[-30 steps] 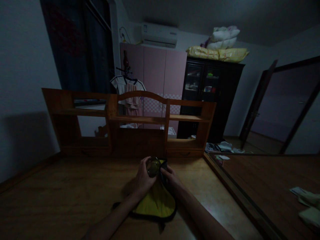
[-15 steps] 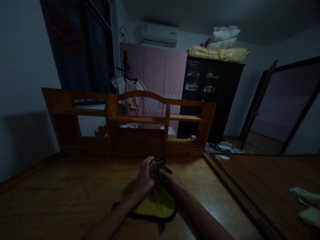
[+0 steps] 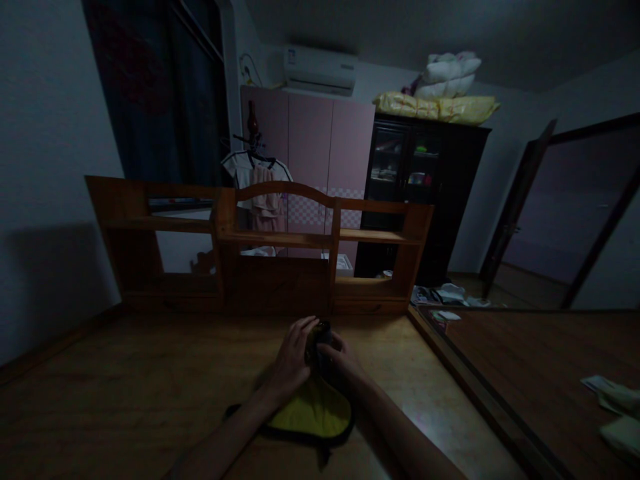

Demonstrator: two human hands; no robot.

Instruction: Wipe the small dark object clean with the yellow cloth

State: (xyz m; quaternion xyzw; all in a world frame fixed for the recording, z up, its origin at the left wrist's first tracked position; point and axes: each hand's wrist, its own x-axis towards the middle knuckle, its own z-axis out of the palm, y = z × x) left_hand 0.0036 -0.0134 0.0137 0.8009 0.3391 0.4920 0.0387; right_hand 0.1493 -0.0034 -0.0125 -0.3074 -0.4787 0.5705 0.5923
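A yellow cloth bag (image 3: 315, 415) with black edging lies on the wooden surface in front of me. Its upper end is bunched and raised between my hands, and dark strap-like ends stick out below and at the left. My left hand (image 3: 291, 357) is closed around the left side of that raised end, fingers curled over it. On the right side, my right hand (image 3: 344, 360) pinches the dark edge, thumb towards me. The dim light and my fingers hide the details of the gripped part.
Beyond my hands, a low wooden shelf unit (image 3: 280, 237) stands along the far edge of the wooden surface (image 3: 150, 380). A raised rim (image 3: 450, 360) runs down the right side. Past it, pale cloths (image 3: 620, 400) lie on the brown floor.
My left hand has turned inward and come closer to my right hand. The bag's upper end, spread wider before, is now squeezed narrower, with less yellow showing there.
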